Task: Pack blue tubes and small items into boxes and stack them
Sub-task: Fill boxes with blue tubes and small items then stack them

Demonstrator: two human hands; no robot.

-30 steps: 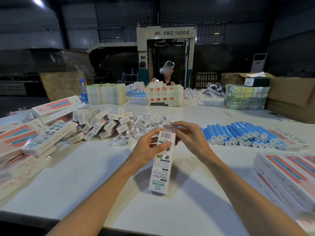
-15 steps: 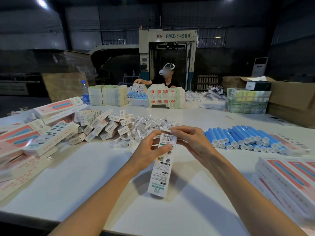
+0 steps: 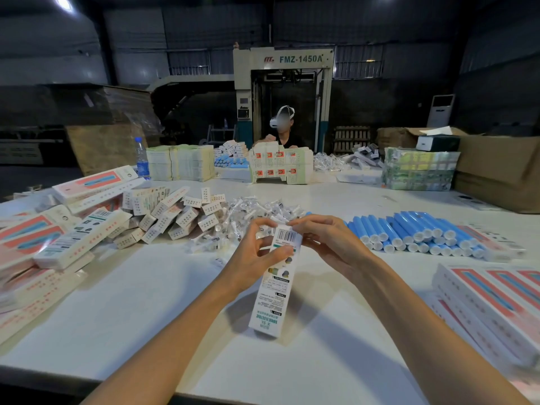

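Entry: the person's two arms, as seen by the head camera.
- Left hand (image 3: pixel 257 252) and right hand (image 3: pixel 330 244): bare.
- Fingers (image 3: pixel 309 222): slender and bare.
- Left forearm (image 3: pixel 181 331) and right forearm (image 3: pixel 423 323): slim, bare from the wrist to the lower edge of the view, each broadening toward that edge.

Factory packing floor, dim warehouse hall. Big FMZ-1450A machine (image 3: pixel 283 92) at far centre, cardboard cartons (image 3: pixel 496 168) far right, long white table (image 3: pixel 146 302) loaded with bulk product boxes (image 3: pixel 87 229), second worker (image 3: pixel 282 127) packing opposite.
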